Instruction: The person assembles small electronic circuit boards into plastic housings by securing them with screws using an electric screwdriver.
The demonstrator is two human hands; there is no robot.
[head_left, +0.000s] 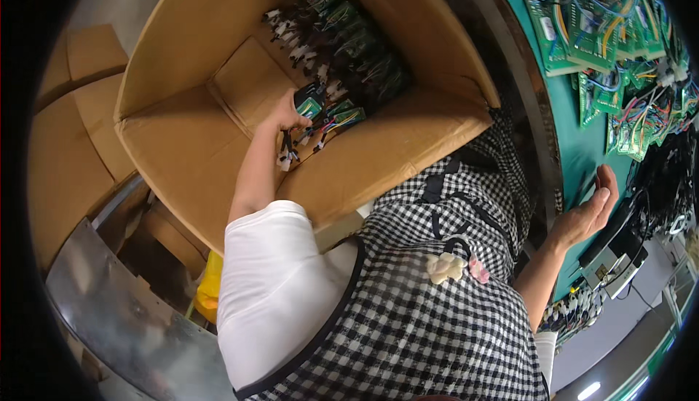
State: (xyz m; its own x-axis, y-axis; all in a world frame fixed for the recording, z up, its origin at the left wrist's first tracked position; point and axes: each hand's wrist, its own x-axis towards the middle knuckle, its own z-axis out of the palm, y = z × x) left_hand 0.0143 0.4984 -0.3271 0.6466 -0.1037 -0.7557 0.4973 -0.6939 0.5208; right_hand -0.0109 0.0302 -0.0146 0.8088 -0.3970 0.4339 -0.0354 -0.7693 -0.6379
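My left hand (286, 113) reaches down into a large open cardboard box (193, 128). Its fingers are closed on a small green circuit board (309, 108) with dark wires and white connectors hanging from it. Another wired board (348, 117) lies just beside it, touching or nearly touching. Along the far side of the box, rows of wired circuit boards (357, 41) are packed with their white connectors toward the left. My right hand (587, 212), fingers stretched out together and nothing visible in it, is by the edge of the green table (571, 135).
A pile of green boards with coloured wires (582, 30) covers the table's far part. Black cables (664, 183) and a small white-grey device (615, 270) sit right of my right hand. Left of the box stand other cartons (73, 135) and a metal sheet (131, 306).
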